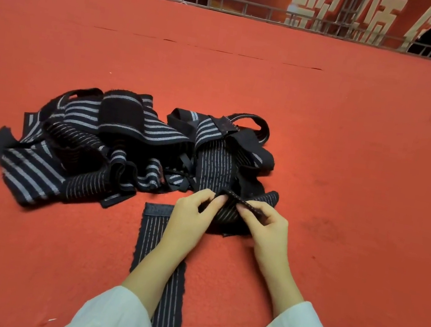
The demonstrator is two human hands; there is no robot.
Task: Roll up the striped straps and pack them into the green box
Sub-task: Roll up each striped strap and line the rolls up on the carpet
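Pinching strap end (232,196) with left hand (189,217) and right hand (267,227), curling fingertips round it. Worth starting roll tight, squaring edges. Leaving tangled pile (94,145) just beyond left hand; spotting no green box.

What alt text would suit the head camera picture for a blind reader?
A person's left hand and right hand pinch the end of a striped strap at the near edge of a tangled pile of straps on a red cloth. A second strap lies flat under the left forearm.
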